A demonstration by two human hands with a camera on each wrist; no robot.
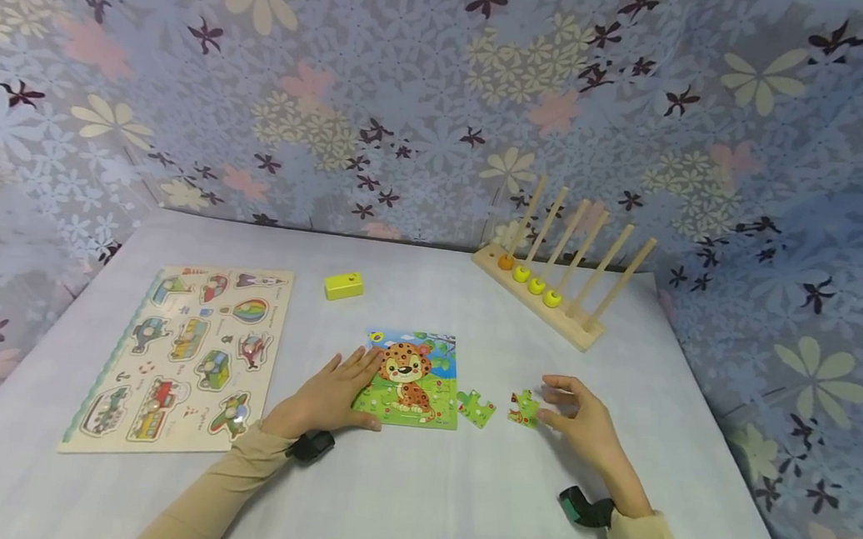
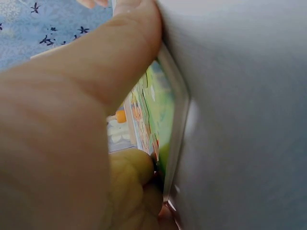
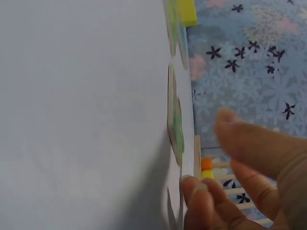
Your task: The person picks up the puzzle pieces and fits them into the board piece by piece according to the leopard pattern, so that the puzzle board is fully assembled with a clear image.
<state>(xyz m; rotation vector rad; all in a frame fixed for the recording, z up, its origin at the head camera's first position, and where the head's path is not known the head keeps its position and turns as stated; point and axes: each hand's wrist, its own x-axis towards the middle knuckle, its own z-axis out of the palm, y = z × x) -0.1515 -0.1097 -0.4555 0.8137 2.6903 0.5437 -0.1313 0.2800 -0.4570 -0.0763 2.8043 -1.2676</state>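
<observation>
A leopard jigsaw puzzle (image 1: 412, 377) lies on the table in the head view, its picture face up. My left hand (image 1: 333, 392) rests along its left side with fingers extended over the edge. In the left wrist view, the thumb (image 2: 129, 43) lies against the board's rim. To the right of the board are two loose green puzzle pieces, one puzzle piece (image 1: 476, 408) close to it and another puzzle piece (image 1: 523, 408) farther right. Beside that second piece hovers my right hand (image 1: 582, 422), thumb and fingers apart with nothing seen between them.
A picture board of vehicles (image 1: 200, 353) lies at the left. Behind the jigsaw sits a yellow block (image 1: 343, 286). A wooden peg stand (image 1: 542, 298) with several small beads stands at the back right, near the flowered cloth backdrop (image 1: 427, 110).
</observation>
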